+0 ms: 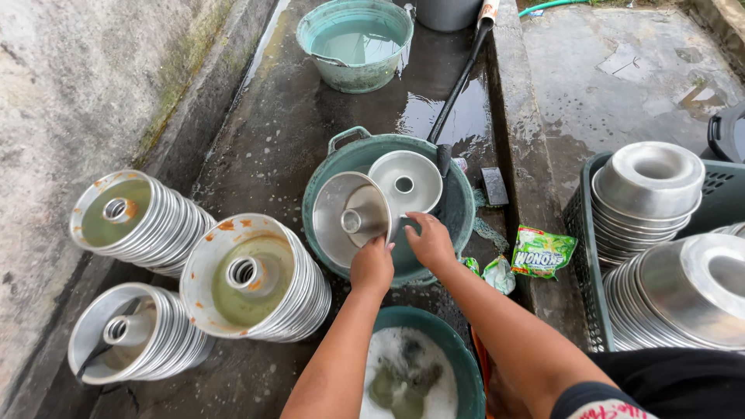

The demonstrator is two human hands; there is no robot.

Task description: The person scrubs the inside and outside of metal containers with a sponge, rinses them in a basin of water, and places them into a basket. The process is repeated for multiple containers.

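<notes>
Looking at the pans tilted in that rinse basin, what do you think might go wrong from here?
1. The ring pan under the left hand is tilted on the green basin rim; wet, it might slip out.
2. The dirty pan stacks lie on their sides and could roll.
3. The wet concrete floor looks slippery.

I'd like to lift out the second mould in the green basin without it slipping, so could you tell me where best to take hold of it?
Probably grip the mould by its outer rim on the near right side. It lies open-side up, tilted against the far wall of the basin, so that rim is exposed. The left is blocked by the mould in the left hand. The centre tube offers a second grip from above.
</notes>
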